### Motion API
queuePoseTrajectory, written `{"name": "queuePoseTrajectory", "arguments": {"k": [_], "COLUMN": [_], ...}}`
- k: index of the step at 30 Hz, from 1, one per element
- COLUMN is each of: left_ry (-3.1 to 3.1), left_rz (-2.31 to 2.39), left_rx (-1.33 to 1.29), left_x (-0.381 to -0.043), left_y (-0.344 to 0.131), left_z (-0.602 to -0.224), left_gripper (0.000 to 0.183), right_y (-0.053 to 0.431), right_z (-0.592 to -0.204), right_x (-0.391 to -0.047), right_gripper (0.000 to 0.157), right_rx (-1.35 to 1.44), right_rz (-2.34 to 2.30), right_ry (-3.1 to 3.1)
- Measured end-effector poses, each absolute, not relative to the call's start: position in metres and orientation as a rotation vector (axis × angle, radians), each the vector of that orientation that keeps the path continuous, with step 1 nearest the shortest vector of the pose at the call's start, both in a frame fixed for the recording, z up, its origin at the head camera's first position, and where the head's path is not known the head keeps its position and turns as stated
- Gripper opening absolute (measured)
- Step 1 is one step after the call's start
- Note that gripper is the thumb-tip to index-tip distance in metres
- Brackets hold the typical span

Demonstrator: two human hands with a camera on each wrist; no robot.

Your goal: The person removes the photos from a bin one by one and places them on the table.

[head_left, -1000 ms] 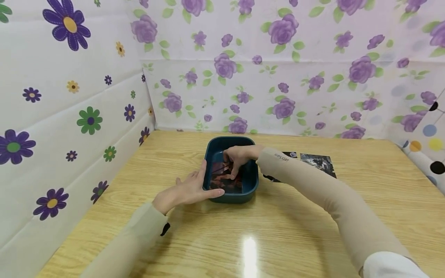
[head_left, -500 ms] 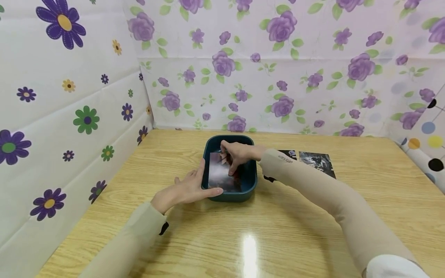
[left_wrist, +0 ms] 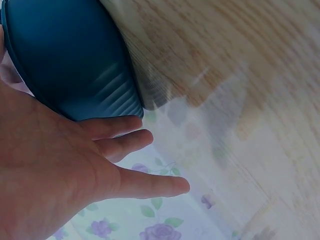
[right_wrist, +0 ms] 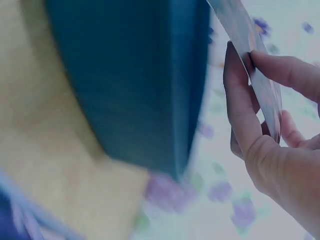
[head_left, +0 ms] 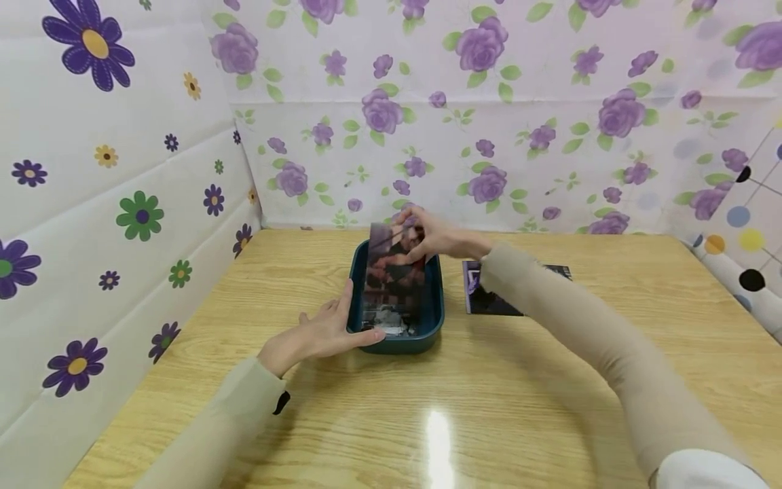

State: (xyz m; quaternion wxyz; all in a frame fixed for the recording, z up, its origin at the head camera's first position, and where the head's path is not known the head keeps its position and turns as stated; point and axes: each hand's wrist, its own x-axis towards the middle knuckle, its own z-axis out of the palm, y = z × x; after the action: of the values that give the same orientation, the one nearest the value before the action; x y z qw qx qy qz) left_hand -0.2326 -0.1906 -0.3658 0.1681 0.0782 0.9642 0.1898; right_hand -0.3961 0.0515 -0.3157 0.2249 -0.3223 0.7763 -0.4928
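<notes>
A dark teal bin (head_left: 400,346) with rounded corners stands on the table. My left hand (head_left: 320,334) rests at its near left corner, thumb along the front rim and fingers spread against the side. In the left wrist view the fingers of this hand (left_wrist: 75,160) lie straight beside the bin's outer wall (left_wrist: 65,55). Above the bin's far part, my right hand (head_left: 441,234) pinches a dark reddish picture card (head_left: 396,265), tilted up. The right wrist view shows the card (right_wrist: 265,90) edge-on between thumb and fingers. A black-and-white picture (head_left: 387,319) shows low in the bin.
Right of the bin, a dark picture card with purple (head_left: 497,302) lies flat on the wooden table (head_left: 366,421). Another card (head_left: 559,270) beyond it is partly covered by the right sleeve (head_left: 568,312). Flowered cloth walls stand behind and at the left.
My right hand has lifted the picture card up out of the bin, tilting it upright; a black-and-white picture now shows below. The left hand stays at the bin. The view has shifted slightly.
</notes>
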Motion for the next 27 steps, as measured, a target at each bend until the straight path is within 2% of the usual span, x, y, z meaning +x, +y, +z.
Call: {"name": "queuePoseTrajectory", "arguments": {"k": [5,9,20,27], "left_ry": [2.749,2.750,2.751,2.756], "left_rz": [0.546,0.560,0.550,0.528], "left_rx": [0.222,0.216,0.225,0.220], "left_x": [-0.233,-0.233,-0.232,-0.232], "left_y": [-0.190,-0.190,-0.187,-0.186], "left_z": [-0.367,-0.368,-0.367,-0.366], "left_gripper": [0.121,0.121,0.121,0.122], "right_y": [0.102,0.154,0.321,0.381], "right_z": [-0.283,-0.275,-0.294,-0.312], "right_x": [-0.407,-0.415,-0.410,-0.401], "right_gripper": [0.062,0.062,0.064,0.078], "right_rx": [-0.824,-0.761,-0.465,-0.328], "right_rz": [-1.409,-1.364,-1.132,-0.961], "right_ry": [2.188,2.248,2.333,2.303]}}
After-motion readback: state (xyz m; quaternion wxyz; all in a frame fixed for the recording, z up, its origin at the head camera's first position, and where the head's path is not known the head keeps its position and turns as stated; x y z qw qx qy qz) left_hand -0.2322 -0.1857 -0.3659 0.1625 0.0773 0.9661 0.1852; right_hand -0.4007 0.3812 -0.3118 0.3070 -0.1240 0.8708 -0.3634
